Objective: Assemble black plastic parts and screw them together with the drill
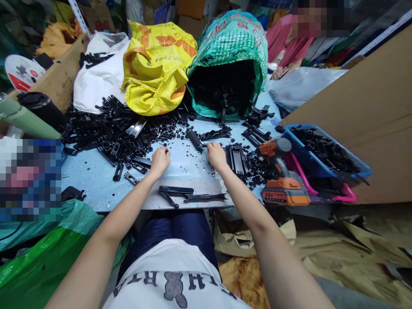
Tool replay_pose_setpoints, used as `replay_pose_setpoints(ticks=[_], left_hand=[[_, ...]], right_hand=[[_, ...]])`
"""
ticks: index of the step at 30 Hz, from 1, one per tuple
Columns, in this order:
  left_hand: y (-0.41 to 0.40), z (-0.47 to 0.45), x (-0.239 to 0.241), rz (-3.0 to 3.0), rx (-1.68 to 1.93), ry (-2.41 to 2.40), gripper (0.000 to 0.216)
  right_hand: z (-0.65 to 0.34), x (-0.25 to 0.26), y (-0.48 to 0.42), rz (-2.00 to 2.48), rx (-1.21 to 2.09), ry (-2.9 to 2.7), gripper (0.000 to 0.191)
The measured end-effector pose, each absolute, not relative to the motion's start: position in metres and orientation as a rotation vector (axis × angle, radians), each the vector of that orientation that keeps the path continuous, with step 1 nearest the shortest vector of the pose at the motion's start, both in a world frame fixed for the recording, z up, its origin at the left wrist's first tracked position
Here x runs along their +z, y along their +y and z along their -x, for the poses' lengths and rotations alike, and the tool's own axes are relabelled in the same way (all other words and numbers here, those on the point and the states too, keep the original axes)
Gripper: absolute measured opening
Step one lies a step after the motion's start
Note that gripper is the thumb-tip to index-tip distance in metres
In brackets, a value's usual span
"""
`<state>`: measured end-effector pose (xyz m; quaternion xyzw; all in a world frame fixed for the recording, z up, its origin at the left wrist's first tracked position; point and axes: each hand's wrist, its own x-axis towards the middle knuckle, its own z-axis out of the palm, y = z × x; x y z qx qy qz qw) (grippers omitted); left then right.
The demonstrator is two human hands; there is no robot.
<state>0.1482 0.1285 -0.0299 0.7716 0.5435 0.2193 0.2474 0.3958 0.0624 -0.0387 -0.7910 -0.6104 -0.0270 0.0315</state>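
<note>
My left hand (160, 159) is closed in a pinch above the blue tabletop, and a small black part (166, 151) shows at its fingertips. My right hand (216, 155) has its fingers drawn together beside the lower end of a black plastic bar (194, 140). What its fingertips hold, if anything, is too small to make out. Nearer to me lie a black hinged arm assembly (177, 190) and a black open-ended wrench-like piece (206, 197). Right of my right hand sit a stack of long black parts (237, 160) and an orange cordless drill (280, 171).
Black parts (109, 124) are heaped on the left. Behind stand a white sack (96, 81), a yellow sack (157, 64) and an open green sack (231, 47). A blue bin (334, 156) stands right beside cardboard (360, 107). Another person (283, 43) sits across the table.
</note>
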Motion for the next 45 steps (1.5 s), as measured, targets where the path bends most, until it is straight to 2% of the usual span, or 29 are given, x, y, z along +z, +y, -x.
replay_pose_setpoints(ticks=[2, 5, 8, 16, 21, 25, 28, 33, 39, 45], left_hand=[[0.100, -0.122, -0.031, -1.730, 0.673, 1.358, 0.023], [0.063, -0.081, -0.038, -1.047, 0.718, 1.163, 0.034], [0.040, -0.060, -0.045, -0.826, 0.711, 1.065, 0.043], [0.038, -0.067, -0.046, -1.022, 0.642, 1.082, 0.045], [0.045, -0.058, -0.050, -1.150, 0.714, 1.148, 0.049], [0.037, -0.058, -0.057, -1.628, 0.895, 1.292, 0.054], [0.026, -0.067, -0.065, -1.831, 0.785, 1.289, 0.052], [0.028, -0.076, -0.079, -1.628, 0.623, 1.227, 0.037], [0.042, -0.078, -0.077, -1.309, 0.553, 1.187, 0.034], [0.044, -0.081, -0.084, -1.343, 0.540, 1.208, 0.031]], right_hand=[[-0.407, -0.040, 0.084, 2.497, -0.045, -1.901, 0.037], [-0.411, -0.043, 0.090, 2.482, 0.000, -1.962, 0.028], [-0.403, -0.041, 0.073, 2.405, 0.020, -1.950, 0.026], [-0.362, -0.018, 0.011, 1.772, 0.369, -1.974, 0.020], [-0.357, -0.019, -0.008, 1.891, 0.441, -2.064, 0.018], [-0.340, -0.026, -0.019, 1.906, 0.331, -2.043, 0.037], [-0.309, -0.036, -0.024, 1.726, 0.548, -2.016, 0.041], [-0.270, -0.052, -0.018, 1.567, 0.858, -2.011, 0.036], [-0.268, -0.052, -0.012, 1.584, 1.031, -1.868, 0.035], [-0.261, -0.060, -0.010, 1.787, 1.078, -1.687, 0.034]])
